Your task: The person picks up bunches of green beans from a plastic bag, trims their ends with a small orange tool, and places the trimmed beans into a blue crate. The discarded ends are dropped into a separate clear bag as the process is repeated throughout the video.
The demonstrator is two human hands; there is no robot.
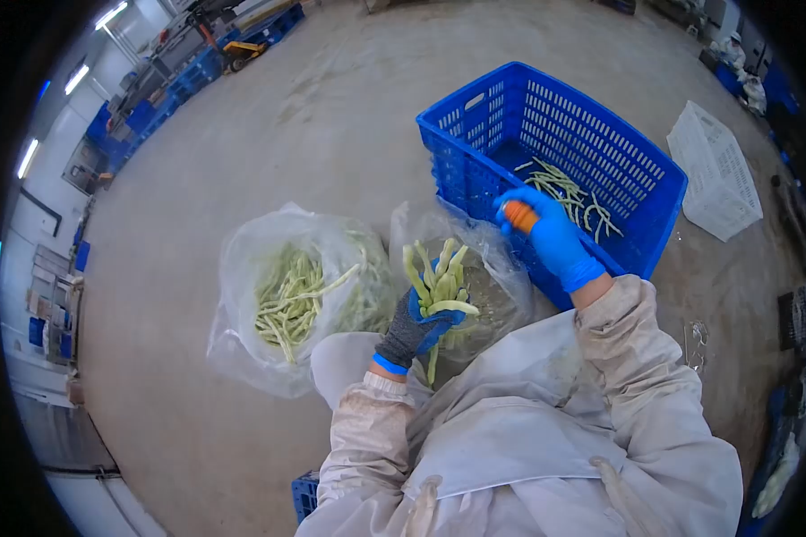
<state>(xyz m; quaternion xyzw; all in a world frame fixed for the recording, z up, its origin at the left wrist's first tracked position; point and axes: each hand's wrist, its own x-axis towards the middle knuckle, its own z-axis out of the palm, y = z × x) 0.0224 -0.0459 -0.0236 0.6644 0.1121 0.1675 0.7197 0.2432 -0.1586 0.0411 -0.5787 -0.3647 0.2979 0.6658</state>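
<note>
My left hand (410, 329), in a grey and blue glove, is closed around a bunch of green beans (441, 282) standing mostly upright. In my blue-gloved right hand (557, 242) is a tool with an orange handle (519, 216); its working end cannot be made out. This hand is over the near side of a large blue crate (591, 116), where some loose beans (560, 186) lie on the bottom. Below the held bunch, a clear plastic bag (501, 251) sits open. Left of it, another clear bag (233, 268) contains many green beans (291, 291).
A white crate (712, 170) stands on the floor beyond the blue one. Part of another blue crate (304, 492) shows by my left sleeve. A yellow pallet jack (242, 52) is far back at the left. Other people in white (733, 54) are at the far right.
</note>
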